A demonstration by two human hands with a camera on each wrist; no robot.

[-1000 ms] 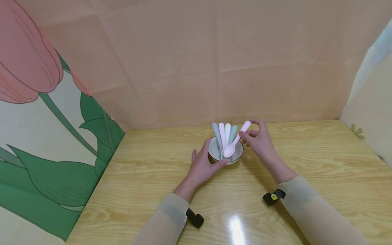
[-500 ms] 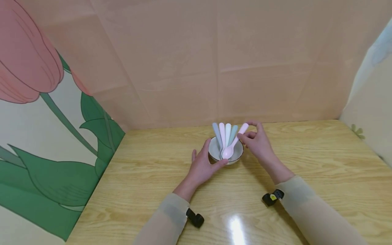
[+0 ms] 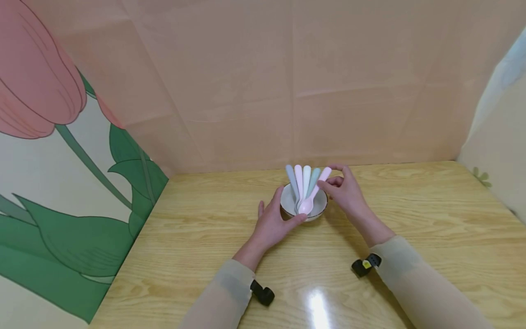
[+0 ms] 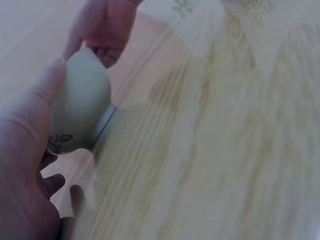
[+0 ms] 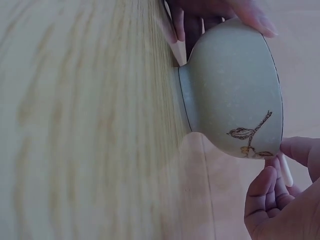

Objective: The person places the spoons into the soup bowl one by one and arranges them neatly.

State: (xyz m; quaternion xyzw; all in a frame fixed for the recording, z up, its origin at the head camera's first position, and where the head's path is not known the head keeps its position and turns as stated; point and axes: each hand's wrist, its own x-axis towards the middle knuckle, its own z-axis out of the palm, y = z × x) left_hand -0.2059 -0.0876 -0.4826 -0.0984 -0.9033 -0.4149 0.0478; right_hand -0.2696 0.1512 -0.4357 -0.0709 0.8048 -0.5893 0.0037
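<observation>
On the table stands a white bowl [image 3: 288, 199] with a dark rim and, in the right wrist view, a brown leaf pattern on its side. My left hand [image 3: 272, 224] grips the bowl from the left, thumb at the near rim. My right hand [image 3: 347, 194] pinches the handle of a pink spoon [image 3: 306, 205], whose head is in the bowl. Several other spoons lean in the bowl with handles fanned toward the back: a grey-blue spoon [image 3: 292, 177], a second pink spoon [image 3: 299, 176], a white spoon [image 3: 306, 176] and a teal spoon [image 3: 314, 177]. Their heads are partly hidden.
The wood-grain table [image 3: 197, 237] runs back to a pinkish-tan cloth backdrop [image 3: 246, 91]. A wall with a tulip picture [image 3: 74, 237] borders the left side, and a pale wall [image 3: 501, 151] the right.
My right hand has moved slightly left and down, lowering the pink spoon deeper into the bowl, closer to the other spoons. The left hand keeps its hold on the bowl.
</observation>
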